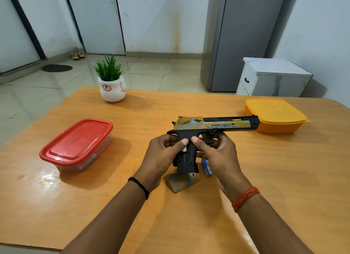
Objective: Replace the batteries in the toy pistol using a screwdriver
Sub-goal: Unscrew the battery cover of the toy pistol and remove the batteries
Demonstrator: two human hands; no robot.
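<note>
Near the wooden desk (132, 206)'s left edge sits a red-lidded clear plastic box (75, 145). At centre, the left hand (162, 157) and right hand (219, 155) both grasp the black-and-tan toy pistol (212, 125) (grip panel off), thumbs pressing its grip; a blue battery (206, 167) lies below.

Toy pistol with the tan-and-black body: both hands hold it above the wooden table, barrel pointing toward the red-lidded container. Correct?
Not quite. In the head view the tan-and-black toy pistol, held by the left hand and right hand, points its barrel toward the yellow lidded plastic container, not the red-lidded one.
</note>
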